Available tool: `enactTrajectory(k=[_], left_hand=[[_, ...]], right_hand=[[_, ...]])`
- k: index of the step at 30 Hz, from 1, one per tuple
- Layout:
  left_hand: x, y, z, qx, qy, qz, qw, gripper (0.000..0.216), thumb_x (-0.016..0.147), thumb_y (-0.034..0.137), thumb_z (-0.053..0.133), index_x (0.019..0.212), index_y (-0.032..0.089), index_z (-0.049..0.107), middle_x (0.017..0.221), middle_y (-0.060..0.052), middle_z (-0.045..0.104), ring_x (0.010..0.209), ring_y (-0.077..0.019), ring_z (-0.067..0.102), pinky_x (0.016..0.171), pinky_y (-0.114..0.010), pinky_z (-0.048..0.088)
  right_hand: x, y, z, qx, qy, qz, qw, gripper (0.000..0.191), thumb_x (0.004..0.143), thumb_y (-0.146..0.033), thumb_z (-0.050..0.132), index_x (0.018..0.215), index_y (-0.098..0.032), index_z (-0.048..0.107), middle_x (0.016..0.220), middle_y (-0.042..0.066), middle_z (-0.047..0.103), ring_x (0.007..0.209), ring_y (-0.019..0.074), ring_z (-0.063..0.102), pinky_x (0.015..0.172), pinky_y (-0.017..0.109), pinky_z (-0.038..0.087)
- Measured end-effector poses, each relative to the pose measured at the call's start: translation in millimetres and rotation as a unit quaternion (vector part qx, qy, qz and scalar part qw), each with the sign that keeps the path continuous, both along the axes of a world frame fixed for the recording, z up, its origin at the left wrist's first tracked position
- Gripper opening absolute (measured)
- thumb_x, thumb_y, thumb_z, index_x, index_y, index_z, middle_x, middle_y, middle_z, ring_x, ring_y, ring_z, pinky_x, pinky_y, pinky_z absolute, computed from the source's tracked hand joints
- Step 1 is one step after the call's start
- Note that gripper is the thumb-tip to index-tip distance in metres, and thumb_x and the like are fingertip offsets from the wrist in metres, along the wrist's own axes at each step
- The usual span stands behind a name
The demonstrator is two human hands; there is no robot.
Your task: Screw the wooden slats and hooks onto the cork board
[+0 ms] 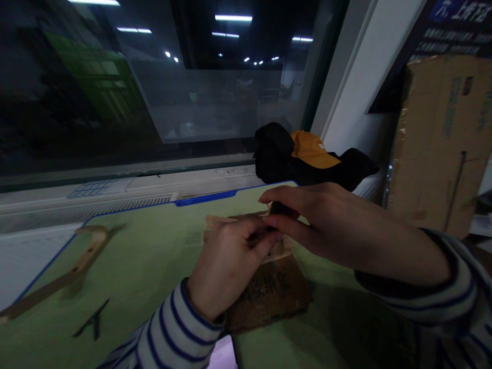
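My right hand (319, 215) comes in from the right, thumb and fingers closed round a small dark object (279, 208) whose kind I cannot make out. Against it my left hand (230, 261) is curled in a pinch, and its fingers hide what they hold. Thin tan pieces (283, 251), like paper or shavings, show beneath and behind both hands. Under them lies a brown wooden-looking board (277, 297) with dark written characters on its face. Its far part is covered by the hands and the tan pieces.
The green mat (154, 266) carries a curved wooden handle-like piece (82, 259) and a black clamp-like tool (92, 322) at left. A lit phone (224, 353) sits near my left sleeve. Behind are an orange cap (313, 148), black cloth and a window; a cardboard box (442, 143) stands right.
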State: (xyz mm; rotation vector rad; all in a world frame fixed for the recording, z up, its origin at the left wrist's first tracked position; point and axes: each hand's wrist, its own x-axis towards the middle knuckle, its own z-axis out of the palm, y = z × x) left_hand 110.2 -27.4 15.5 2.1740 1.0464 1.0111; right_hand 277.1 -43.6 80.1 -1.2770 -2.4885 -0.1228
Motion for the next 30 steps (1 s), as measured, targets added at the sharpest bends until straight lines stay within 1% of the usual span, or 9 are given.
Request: enactTrajectory(k=[5,9,11,16,19,23,26,30], left_hand=[[1.0,-0.6,-0.4,-0.013,-0.011,-0.002,1.000,0.009,0.083,0.024,0.063,0.085,0.023,0.072,0.074,0.004,0.073,0.060,-0.0113,0.064,0.061,-0.022,0.047],[1.7,-0.7,-1.8,-0.021,-0.011,-0.006,1.000,0.011,0.083,0.022,0.062,0.088,0.024,0.072,0.071,0.004,0.073,0.056,-0.0110,0.062,0.059,-0.022,0.047],[1.7,-0.6,-1.8,-0.019,-0.008,-0.006,1.000,0.011,0.083,0.022,0.063,0.088,0.024,0.072,0.071,0.004,0.073,0.056,-0.0107,0.062,0.059,-0.022,0.047],[1.1,-0.7,-0.6,-0.008,-0.002,-0.003,1.000,0.010,0.082,0.022,0.063,0.085,0.022,0.072,0.073,0.003,0.073,0.060,-0.0117,0.064,0.060,-0.022,0.047],[0.9,-0.6,-0.5,-0.015,0.001,-0.003,1.000,0.011,0.083,0.022,0.062,0.088,0.023,0.072,0.075,0.002,0.074,0.063,-0.0127,0.065,0.060,-0.022,0.047],[1.0,-0.2,-0.6,-0.014,-0.007,-0.007,1.000,0.011,0.082,0.022,0.062,0.087,0.023,0.072,0.073,0.003,0.073,0.060,-0.0118,0.064,0.059,-0.021,0.047],[0.8,-0.4,-0.4,-0.012,-0.001,-0.005,1.000,0.012,0.083,0.022,0.062,0.088,0.022,0.072,0.071,0.002,0.073,0.057,-0.0116,0.063,0.057,-0.021,0.047],[0.2,-0.8,-0.2,-0.028,0.008,-0.006,1.000,0.013,0.084,0.025,0.060,0.088,0.021,0.072,0.071,0.001,0.073,0.056,-0.0124,0.063,0.054,-0.022,0.046]], right_hand=[[-0.6,0.0,-1.0,0.010,-0.002,-0.012,1.000,0.022,0.087,-0.026,0.056,0.106,-0.016,0.063,0.082,0.002,0.072,0.065,0.0174,0.068,0.053,0.026,0.043],[-1.1,0.4,-0.6,-0.001,-0.003,-0.019,1.000,0.021,0.087,-0.027,0.055,0.105,-0.018,0.062,0.079,0.001,0.071,0.062,0.0164,0.066,0.051,0.025,0.041],[-0.9,0.9,-0.4,-0.007,-0.004,-0.019,1.000,0.022,0.088,-0.027,0.054,0.106,-0.018,0.062,0.076,0.000,0.070,0.060,0.0155,0.065,0.051,0.025,0.040],[-0.5,0.7,-0.5,0.005,-0.006,-0.014,1.000,0.023,0.088,-0.027,0.054,0.108,-0.017,0.061,0.080,0.001,0.071,0.062,0.0159,0.066,0.051,0.026,0.040],[-1.3,-0.2,0.2,0.007,-0.004,-0.020,1.000,0.021,0.088,-0.027,0.055,0.105,-0.017,0.062,0.076,0.001,0.071,0.059,0.0158,0.066,0.050,0.025,0.039],[-2.1,-0.4,1.4,0.000,-0.005,-0.019,1.000,0.021,0.088,-0.027,0.055,0.104,-0.017,0.062,0.072,0.000,0.069,0.056,0.0141,0.064,0.049,0.024,0.038],[-1.7,0.1,1.4,-0.004,-0.005,-0.015,1.000,0.021,0.089,-0.028,0.053,0.105,-0.017,0.062,0.074,0.000,0.069,0.057,0.0141,0.064,0.050,0.024,0.037],[-1.2,0.6,1.1,-0.004,-0.008,-0.018,1.000,0.021,0.090,-0.029,0.052,0.104,-0.016,0.062,0.074,0.001,0.069,0.059,0.0150,0.064,0.051,0.024,0.037]])
